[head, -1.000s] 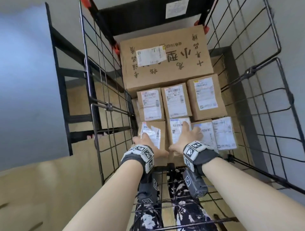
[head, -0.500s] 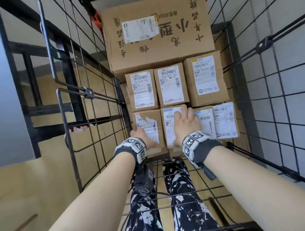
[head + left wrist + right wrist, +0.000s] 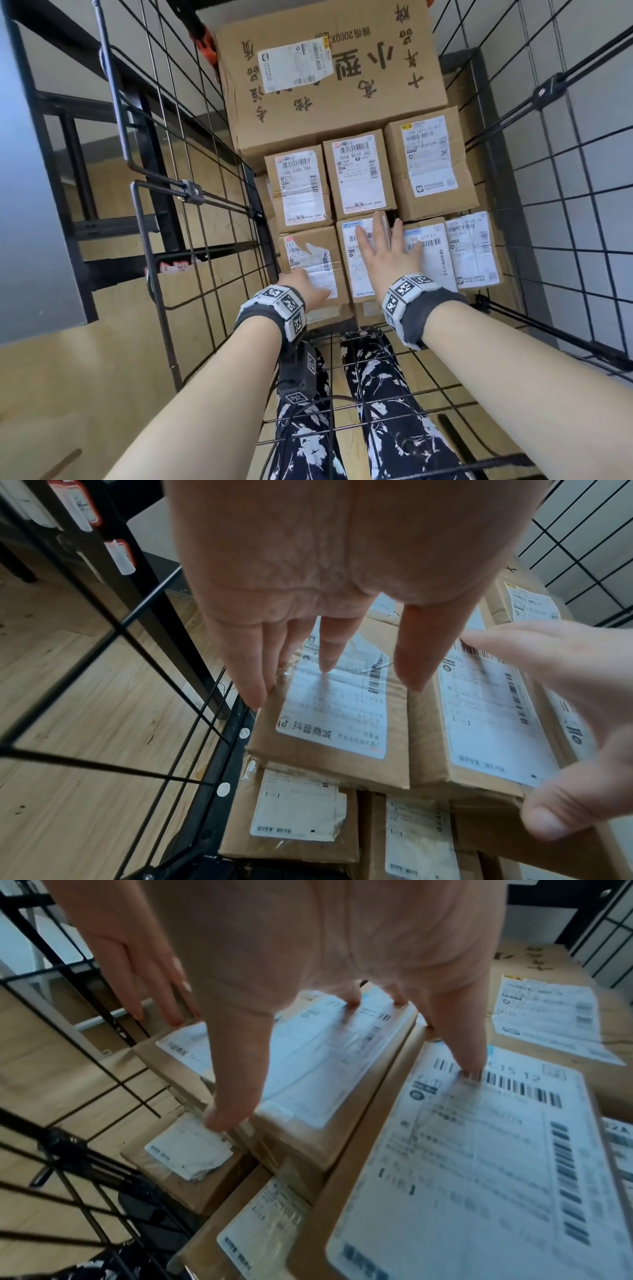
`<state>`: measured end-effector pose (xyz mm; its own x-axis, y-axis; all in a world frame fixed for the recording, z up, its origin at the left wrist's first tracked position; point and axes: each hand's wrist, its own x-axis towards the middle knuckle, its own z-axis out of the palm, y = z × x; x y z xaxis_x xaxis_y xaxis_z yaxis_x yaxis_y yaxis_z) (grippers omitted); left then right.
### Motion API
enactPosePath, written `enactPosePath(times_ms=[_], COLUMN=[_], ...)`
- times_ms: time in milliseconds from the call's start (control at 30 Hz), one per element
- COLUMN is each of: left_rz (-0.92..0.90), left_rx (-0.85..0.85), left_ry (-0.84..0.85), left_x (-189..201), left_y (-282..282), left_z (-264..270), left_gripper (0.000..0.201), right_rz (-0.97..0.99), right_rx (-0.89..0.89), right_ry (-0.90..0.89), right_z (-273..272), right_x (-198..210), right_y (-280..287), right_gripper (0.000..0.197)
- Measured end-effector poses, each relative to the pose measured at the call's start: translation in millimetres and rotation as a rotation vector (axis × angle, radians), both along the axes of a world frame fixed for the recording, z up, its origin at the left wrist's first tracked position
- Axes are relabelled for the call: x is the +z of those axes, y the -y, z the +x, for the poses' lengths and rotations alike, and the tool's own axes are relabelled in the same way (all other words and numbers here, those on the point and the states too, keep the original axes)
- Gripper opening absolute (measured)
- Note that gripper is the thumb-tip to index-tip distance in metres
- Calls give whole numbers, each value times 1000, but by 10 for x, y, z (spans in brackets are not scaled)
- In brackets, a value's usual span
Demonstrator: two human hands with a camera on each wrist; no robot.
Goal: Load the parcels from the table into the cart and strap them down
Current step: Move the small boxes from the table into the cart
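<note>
Several small brown parcels with white labels lie packed in the wire cart [image 3: 191, 219], in front of a large printed carton [image 3: 329, 75]. My left hand [image 3: 305, 286] rests flat on the near-left parcel with the torn label [image 3: 308, 260]. In the left wrist view its straight fingertips [image 3: 325, 664] touch that parcel's label [image 3: 332, 712]. My right hand [image 3: 385, 250] lies open with spread fingers across the middle parcel [image 3: 359, 274] and its right neighbour [image 3: 431, 253]. In the right wrist view the right fingers [image 3: 462, 1047] press on both labels, and the thumb sits at the middle parcel's near corner.
Mesh walls close the cart on the left and on the right [image 3: 565, 205]. A lower layer of parcels [image 3: 298, 815] shows under the top ones. A black frame [image 3: 78, 164] stands left of the cart on wooden floor [image 3: 68, 377]. An orange fitting [image 3: 205, 41] sits at the far-left corner.
The view has come closer to the parcels. My right hand slid forward over the middle parcel and spread its fingers. My left hand stays on the torn-label parcel.
</note>
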<state>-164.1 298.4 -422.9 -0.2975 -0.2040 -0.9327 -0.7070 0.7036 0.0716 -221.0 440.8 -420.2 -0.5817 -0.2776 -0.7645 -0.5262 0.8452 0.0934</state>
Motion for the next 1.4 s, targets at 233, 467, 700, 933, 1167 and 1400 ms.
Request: enactPosePath(times_ms=[233, 467, 700, 933, 1167, 1400], left_rz=[52, 46, -26, -127, -268, -392], left_rx=[-6, 24, -9, 27, 12, 70], left_ry=[-60, -209, -356, -525, -681, -806], left_x=[260, 746, 1522, 2386, 3132, 3790], left_y=[-10, 21, 93, 224, 544, 1160], left_z=[21, -22, -168, -176, 23, 617], left_gripper=[60, 53, 40, 37, 35, 37], right_rz=[-40, -25, -69, -138, -310, -489], right_rx=[-44, -66, -4, 38, 108, 254], right_ry=[55, 47, -12, -51, -179, -321], right_z=[-53, -67, -279, -331, -258, 174], right_x=[288, 742, 1490, 2344, 3145, 3902], right_y=[43, 153, 290, 538, 933, 1578], right_gripper=[80, 60, 31, 5, 20, 12])
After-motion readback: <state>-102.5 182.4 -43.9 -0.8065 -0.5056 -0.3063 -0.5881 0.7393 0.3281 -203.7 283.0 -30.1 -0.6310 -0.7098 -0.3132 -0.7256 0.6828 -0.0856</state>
